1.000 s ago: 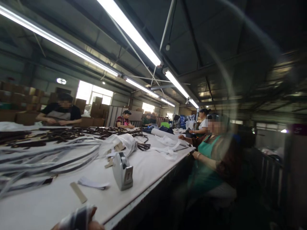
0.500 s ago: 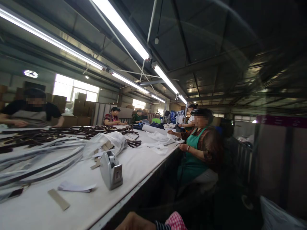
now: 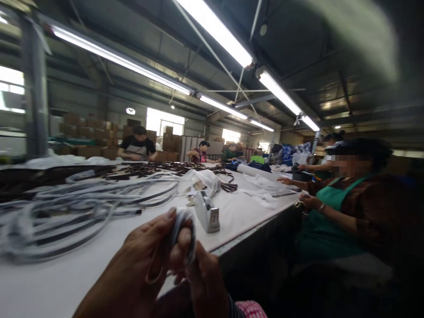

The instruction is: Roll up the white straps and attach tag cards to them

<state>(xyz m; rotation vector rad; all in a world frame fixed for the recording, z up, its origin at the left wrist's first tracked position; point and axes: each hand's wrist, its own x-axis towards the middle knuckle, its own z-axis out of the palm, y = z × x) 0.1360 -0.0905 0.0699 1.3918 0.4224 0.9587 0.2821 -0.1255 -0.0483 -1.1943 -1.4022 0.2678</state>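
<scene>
Evidently work is underway: my left hand and right hand meet, pinching 1 bent grey strip in front of the tape dispenser. Whether it is finished, I cannot tell; the wrapped straps loose on the table seem left to do.

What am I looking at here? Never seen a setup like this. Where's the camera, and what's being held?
There's no machine: a person works with two bare hands, and every picture comes from one camera worn on their head. The left hand and right hand meet in front, holding a small rolled strip, too blurred to identify exactly. On the white table lie pale-wrapped straps, dark straps, a clear plastic bag and a tape dispenser. The co-worker in green, at right, is someone else.
</scene>
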